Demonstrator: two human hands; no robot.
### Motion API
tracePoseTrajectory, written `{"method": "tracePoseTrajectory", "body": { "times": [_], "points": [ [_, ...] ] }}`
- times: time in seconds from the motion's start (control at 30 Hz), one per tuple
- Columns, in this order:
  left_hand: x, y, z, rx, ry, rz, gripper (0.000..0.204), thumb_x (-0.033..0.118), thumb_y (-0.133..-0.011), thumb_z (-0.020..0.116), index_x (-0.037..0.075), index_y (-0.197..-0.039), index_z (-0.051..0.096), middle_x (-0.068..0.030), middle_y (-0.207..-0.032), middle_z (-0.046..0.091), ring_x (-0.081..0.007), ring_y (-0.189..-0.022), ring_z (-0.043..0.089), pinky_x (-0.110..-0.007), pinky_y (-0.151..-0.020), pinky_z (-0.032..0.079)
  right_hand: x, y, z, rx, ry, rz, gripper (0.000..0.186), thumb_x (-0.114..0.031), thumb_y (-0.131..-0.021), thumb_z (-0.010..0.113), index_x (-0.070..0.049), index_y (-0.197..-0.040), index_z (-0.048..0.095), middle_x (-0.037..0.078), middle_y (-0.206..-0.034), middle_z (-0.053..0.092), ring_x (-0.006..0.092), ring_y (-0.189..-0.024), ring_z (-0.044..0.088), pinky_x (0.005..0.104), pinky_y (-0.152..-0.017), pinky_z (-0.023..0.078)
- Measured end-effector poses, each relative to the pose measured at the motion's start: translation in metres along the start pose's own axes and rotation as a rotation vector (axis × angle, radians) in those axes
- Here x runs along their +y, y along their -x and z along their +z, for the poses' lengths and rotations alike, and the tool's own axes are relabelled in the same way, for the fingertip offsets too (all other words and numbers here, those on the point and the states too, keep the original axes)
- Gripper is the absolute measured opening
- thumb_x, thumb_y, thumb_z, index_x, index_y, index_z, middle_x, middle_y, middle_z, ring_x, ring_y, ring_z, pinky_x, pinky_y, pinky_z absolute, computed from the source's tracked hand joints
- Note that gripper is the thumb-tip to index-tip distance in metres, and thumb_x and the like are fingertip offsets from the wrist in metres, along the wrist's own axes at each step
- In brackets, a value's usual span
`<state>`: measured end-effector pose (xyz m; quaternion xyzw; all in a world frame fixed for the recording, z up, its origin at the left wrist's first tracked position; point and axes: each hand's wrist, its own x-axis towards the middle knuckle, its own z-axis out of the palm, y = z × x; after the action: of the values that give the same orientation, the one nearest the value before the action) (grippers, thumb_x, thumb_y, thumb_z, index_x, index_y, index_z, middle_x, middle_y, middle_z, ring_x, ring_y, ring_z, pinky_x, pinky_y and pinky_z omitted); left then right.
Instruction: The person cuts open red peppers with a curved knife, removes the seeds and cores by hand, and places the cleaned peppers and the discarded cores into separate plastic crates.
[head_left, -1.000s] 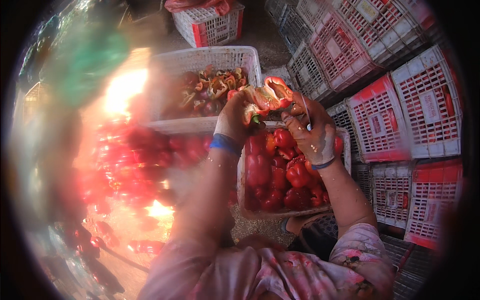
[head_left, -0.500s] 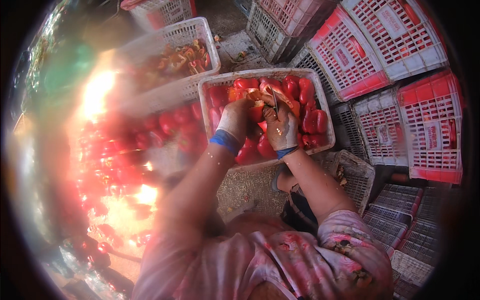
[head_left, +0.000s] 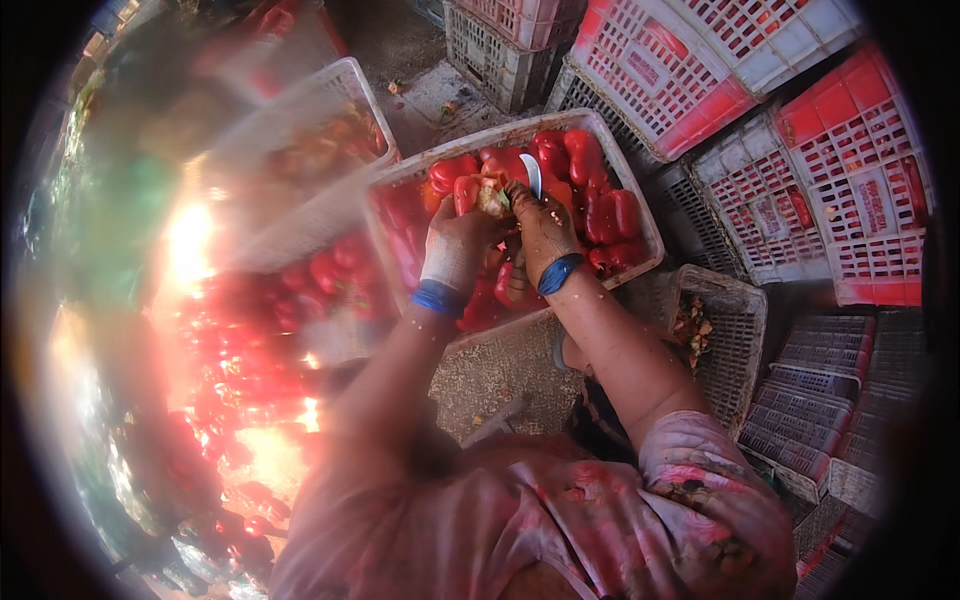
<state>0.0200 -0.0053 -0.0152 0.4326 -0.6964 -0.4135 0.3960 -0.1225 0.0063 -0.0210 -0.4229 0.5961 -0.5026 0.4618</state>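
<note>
Over a crate (head_left: 655,235) full of red bell peppers (head_left: 612,215), both my hands work close together. My left hand (head_left: 452,250), in a whitish glove with a blue wrist band, is closed around a red bell pepper (head_left: 466,194). Its pale, seedy core (head_left: 492,197) faces up between the hands. My right hand (head_left: 545,238), gloved and blue-banded too, grips a small knife (head_left: 532,174) whose curved blade points up and away. The right fingertips touch the core's green stem side; the knife handle is hidden in that hand. Bits of seed stick to the right glove and forearm.
Behind to the left stands a hazy crate (head_left: 375,110) of pepper scraps. Red peppers (head_left: 330,270) lie left, blurred by glare. Stacked red-and-white crates (head_left: 770,200) rise on the right. A crate holding scraps (head_left: 735,330) sits by my right elbow.
The view has shifted. The knife blade has swung clear of the pepper, and the pepper's pale core now shows between my hands. My right hand has turned and lies closer to the left.
</note>
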Motion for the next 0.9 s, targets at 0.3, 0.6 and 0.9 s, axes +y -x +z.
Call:
{"method": "tracePoseTrajectory", "body": {
  "times": [0.3, 0.6, 0.9],
  "points": [
    [-0.052, -0.006, -0.021, 0.125, 0.113, -0.154, 0.016, 0.008, -0.080, 0.059, 0.006, -0.096, 0.061, -0.0099, -0.072, 0.061, -0.0217, -0.061, 0.062, -0.033, -0.050, 0.050, -0.044, -0.016, -0.036, 0.229, -0.322, 0.228, 0.036, -0.042, -0.095, 0.046, -0.010, -0.104, 0.061, 0.004, -0.078, 0.063, 0.0127, -0.059, 0.054, 0.0311, -0.051, 0.049],
    [-0.032, 0.019, 0.000, -0.122, -0.908, -0.090, 0.039, 0.023, -0.086, 0.056, 0.013, -0.123, 0.052, -0.0192, -0.128, 0.053, -0.0368, -0.119, 0.050, -0.053, -0.098, 0.038, -0.062, -0.013, -0.067, 0.315, -0.050, 0.020, 0.034, -0.039, -0.096, 0.045, -0.012, -0.108, 0.061, 0.002, -0.083, 0.064, 0.0109, -0.062, 0.053, 0.0306, -0.056, 0.051],
    [-0.011, -0.003, 0.010, 0.030, -0.119, -0.070, 0.064, 0.024, -0.085, 0.069, 0.001, -0.137, 0.039, -0.0172, -0.123, 0.055, -0.0290, -0.102, 0.061, -0.038, -0.089, 0.048, -0.013, -0.023, -0.034, 0.237, 0.377, -0.427, 0.023, -0.027, -0.091, 0.058, -0.007, -0.098, 0.067, 0.003, -0.075, 0.066, 0.0121, -0.055, 0.057, 0.0288, -0.050, 0.047]
  ]
}}
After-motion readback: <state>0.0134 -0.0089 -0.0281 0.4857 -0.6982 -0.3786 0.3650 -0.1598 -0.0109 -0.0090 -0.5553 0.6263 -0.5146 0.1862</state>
